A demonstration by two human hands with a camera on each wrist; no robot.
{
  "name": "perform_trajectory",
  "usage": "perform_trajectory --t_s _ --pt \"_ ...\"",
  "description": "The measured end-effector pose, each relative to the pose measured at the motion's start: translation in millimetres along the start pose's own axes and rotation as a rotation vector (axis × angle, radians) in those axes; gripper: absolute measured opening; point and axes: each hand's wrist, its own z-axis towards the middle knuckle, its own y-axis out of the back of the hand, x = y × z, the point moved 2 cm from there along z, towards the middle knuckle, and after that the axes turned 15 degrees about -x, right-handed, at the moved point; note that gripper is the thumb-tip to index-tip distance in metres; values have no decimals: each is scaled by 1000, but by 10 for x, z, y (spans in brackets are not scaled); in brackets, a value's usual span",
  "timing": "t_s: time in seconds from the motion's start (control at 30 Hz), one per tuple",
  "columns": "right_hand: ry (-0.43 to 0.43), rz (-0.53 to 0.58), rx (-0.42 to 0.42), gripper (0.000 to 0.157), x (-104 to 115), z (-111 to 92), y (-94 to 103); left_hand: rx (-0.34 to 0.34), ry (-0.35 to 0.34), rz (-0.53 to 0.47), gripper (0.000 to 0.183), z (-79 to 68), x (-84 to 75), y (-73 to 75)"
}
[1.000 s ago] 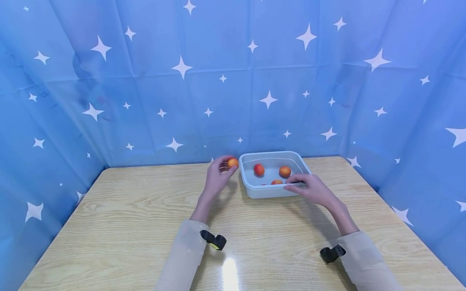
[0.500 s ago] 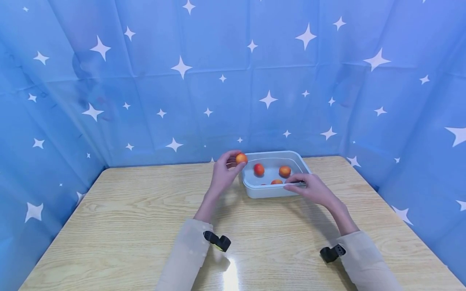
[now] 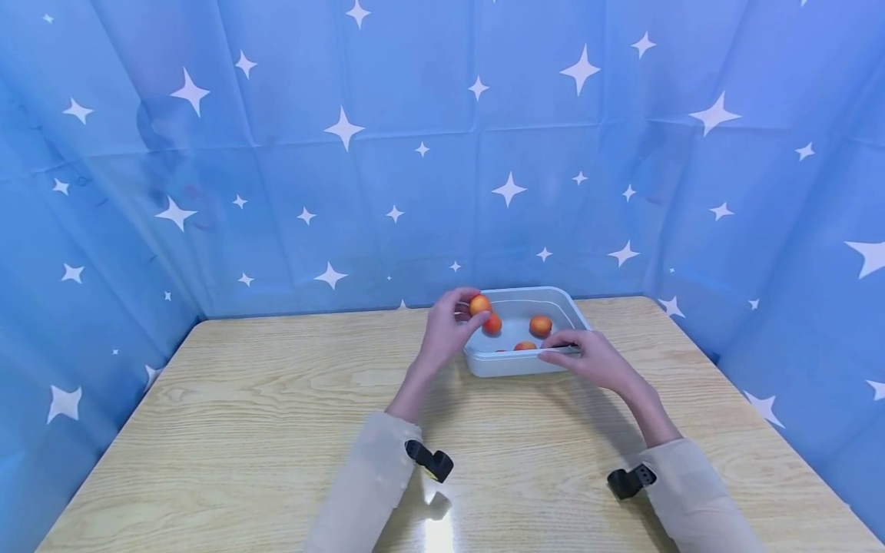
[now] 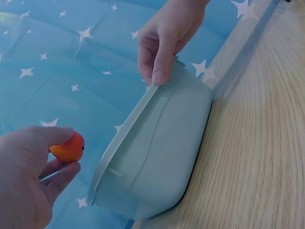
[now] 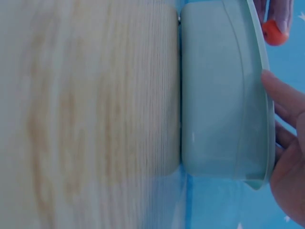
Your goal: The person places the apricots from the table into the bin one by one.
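Observation:
My left hand (image 3: 442, 332) pinches a small orange-red fruit (image 3: 480, 304), round like an apricot, over the left rim of a pale blue-green plastic tub (image 3: 508, 365). In the left wrist view, thumb and fingers close round this fruit (image 4: 69, 147) above rim height. My right hand (image 3: 603, 361) grips the tub's near rim at its right side, the thumb (image 5: 282, 90) outside and the fingers inside. Inside the tub lie a redder fruit (image 3: 492, 326), an orange one (image 3: 541, 326) and another (image 3: 525, 346) partly hidden by the near wall.
The tub stands at the back of a light wood-grain table (image 3: 263, 430). Close behind the table hangs a blue curtain (image 3: 429, 192) with white stars, which also runs along both sides. Each sleeve carries a small black wrist camera (image 3: 430, 461).
My left hand has moved right with the fruit, from beside the tub to over its left rim. The right hand keeps its grip, and the tub stays put.

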Motion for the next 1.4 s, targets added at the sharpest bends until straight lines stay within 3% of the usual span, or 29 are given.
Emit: perform_trajectory --t_s 0.17,0.7,0.93,1.27,1.4 --pt "11 -4 -2 15 4 3 3 45 20 51 35 -21 -29 -96" --pt "34 -2 -15 17 10 0 3 131 -5 144 39 -84 -28 -308" --pt "48 9 -28 14 5 3 -3 157 -27 142 43 -127 -21 -315" --pt "26 1 4 20 -1 1 0 136 -137 178 39 -171 -111 -260" --pt "22 1 11 23 6 -2 6 136 -120 190 39 -191 -144 -206"
